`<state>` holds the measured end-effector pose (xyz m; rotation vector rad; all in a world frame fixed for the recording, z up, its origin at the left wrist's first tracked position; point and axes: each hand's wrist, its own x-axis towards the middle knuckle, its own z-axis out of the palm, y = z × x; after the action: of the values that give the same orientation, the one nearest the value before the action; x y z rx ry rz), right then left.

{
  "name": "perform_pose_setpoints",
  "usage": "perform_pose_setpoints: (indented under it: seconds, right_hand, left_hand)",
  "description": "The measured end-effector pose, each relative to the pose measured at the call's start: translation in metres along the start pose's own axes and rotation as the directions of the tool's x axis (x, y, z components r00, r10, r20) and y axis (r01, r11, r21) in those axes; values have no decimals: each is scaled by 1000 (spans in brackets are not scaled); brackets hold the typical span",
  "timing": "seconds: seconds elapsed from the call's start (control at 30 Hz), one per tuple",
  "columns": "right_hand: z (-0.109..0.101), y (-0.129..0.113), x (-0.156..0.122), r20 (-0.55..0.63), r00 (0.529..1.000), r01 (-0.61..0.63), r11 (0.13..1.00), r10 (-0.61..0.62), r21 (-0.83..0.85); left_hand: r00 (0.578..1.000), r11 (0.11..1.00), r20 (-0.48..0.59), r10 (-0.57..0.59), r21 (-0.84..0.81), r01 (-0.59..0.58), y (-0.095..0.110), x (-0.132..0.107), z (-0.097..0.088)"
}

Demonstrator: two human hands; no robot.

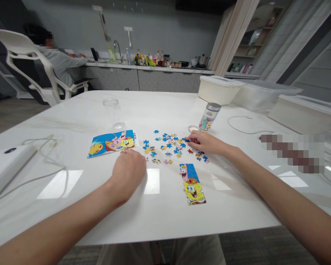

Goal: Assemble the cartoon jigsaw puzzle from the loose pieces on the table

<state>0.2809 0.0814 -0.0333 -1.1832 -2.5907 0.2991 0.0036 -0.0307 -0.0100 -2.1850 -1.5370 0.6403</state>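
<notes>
Several loose jigsaw pieces [168, 145] lie scattered in the middle of the white table [165, 217]. My right hand [205, 142] rests among them at their right edge, fingertips pinched on a blue piece. My left hand [129, 171] lies curled, knuckles up, just below the cartoon reference picture [112, 142] and left of the pieces; its fingers are hidden. A joined strip of puzzle [192, 184] lies nearer to me, between my forearms. A small puzzle tube [209, 117] stands beyond my right hand, its lid [193, 129] beside it.
Plastic storage boxes [219, 89] stand at the table's far right. A white device [5, 165] with cables sits at the left edge. A cable [245, 129] trails on the right. A clear dish [110, 101] sits far off. A person sits at the counter behind a white chair [27, 62].
</notes>
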Motion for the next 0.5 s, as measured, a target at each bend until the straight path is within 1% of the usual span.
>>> perform_pose_setpoints:
  seconds: [0.1,0.27,0.5]
  right_hand:
    - [0,1,0,6,1000,-2,1000,2,-10]
    - [2,0,0,13,999,-30,1000,30,-11]
    - [2,-4,0,28,997,-75,997,75,16]
  left_hand:
    - [1000,1000,-2,8,-1,-8,0,0,0]
    - [1000,1000,-17,-19,-24,19,0,-1,-3]
    - [1000,999,7,-12,-31,12,-1,-2,-6]
